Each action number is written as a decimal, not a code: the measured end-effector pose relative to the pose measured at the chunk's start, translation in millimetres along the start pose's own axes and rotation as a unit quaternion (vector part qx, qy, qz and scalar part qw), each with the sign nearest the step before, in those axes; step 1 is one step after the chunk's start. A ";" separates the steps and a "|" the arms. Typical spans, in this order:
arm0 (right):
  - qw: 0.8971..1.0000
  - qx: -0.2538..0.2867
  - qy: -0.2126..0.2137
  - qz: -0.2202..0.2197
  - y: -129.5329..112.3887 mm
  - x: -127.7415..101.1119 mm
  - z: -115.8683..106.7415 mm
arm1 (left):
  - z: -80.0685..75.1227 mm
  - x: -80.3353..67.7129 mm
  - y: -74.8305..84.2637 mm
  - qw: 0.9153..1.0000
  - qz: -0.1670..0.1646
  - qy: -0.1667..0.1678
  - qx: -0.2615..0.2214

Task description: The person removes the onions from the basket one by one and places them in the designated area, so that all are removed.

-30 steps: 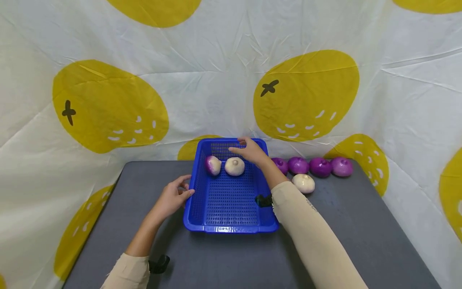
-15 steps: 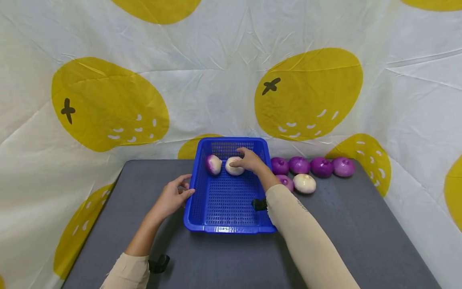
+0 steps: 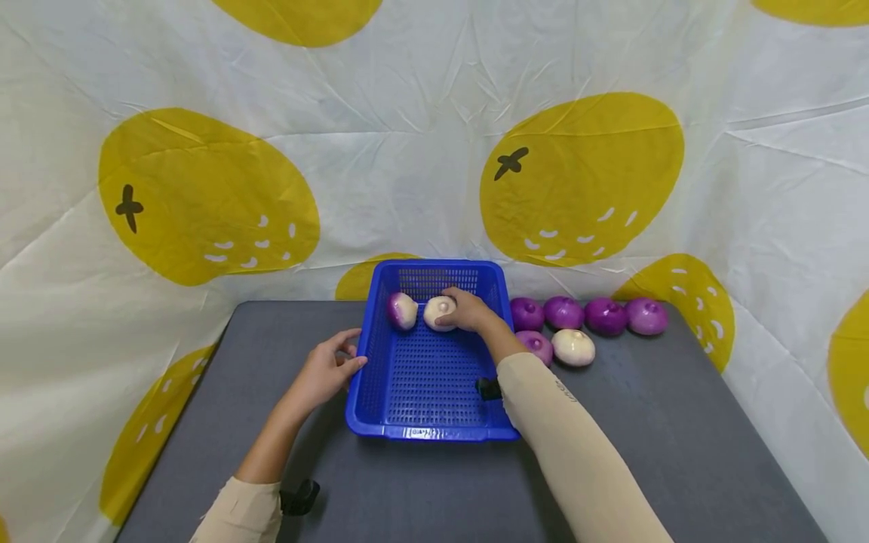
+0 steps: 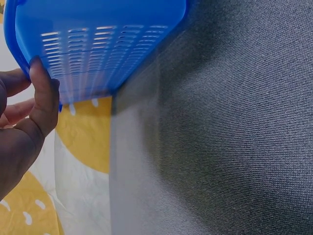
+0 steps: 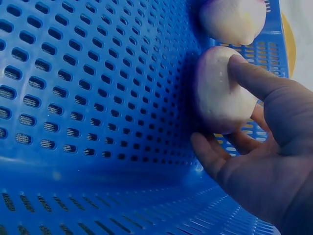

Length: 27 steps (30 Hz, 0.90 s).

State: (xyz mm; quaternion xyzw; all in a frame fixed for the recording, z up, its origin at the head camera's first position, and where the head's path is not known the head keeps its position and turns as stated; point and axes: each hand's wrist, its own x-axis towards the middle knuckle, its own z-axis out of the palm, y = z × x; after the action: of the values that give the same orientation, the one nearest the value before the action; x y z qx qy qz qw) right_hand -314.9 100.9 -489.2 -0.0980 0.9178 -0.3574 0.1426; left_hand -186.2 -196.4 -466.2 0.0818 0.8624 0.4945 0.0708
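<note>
A blue perforated basket [image 3: 434, 431] stands mid-table. At its far end lie a purple-and-white onion [image 3: 401, 310] and a white onion [image 3: 437, 311]. My right hand [image 3: 468, 311] reaches into the basket and grips the white onion [image 5: 220, 90]. In the right wrist view the thumb lies on its top and the fingers [image 5: 210, 156] curl under it. The other onion [image 5: 234, 19] lies just beyond. My left hand [image 3: 326, 369] holds the basket's left rim. Its thumb [image 4: 44, 93] presses on the outer wall of the basket [image 4: 107, 44].
Right of the basket, several purple onions [image 3: 584, 313] line the back of the grey table [image 3: 679, 437]. In front of them lie a smaller purple onion [image 3: 536, 345] and a white one [image 3: 573, 347]. A white cloth with yellow spots [image 3: 577, 173] hangs behind the table.
My right hand came down from above the basket's far rim onto the white onion and closed its fingers round it. The left hand stayed on the rim.
</note>
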 end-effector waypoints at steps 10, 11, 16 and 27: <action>0.999 -0.014 0.022 -0.024 -1.0 -1.1 2.0 | -1.0 0.8 -2.4 1.000 0.005 -0.003 -0.002; 0.999 -0.014 0.027 -0.027 -1.0 -1.2 1.6 | -0.8 1.1 -2.4 1.000 0.004 -0.003 0.000; 0.999 0.003 0.038 -0.037 -2.5 -2.9 -1.6 | 1.2 3.1 -2.6 1.000 -0.008 -0.002 0.006; 0.994 0.020 0.038 -0.096 -16.8 -11.2 -20.5 | -0.1 2.7 -3.1 1.000 0.004 -0.002 0.003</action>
State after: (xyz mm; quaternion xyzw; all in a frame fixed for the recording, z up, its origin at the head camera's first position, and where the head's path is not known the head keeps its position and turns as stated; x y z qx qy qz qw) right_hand -309.9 104.8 -461.1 -0.1688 0.9016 -0.3913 0.0745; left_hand -189.1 -197.4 -468.9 0.0866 0.8634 0.4921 0.0698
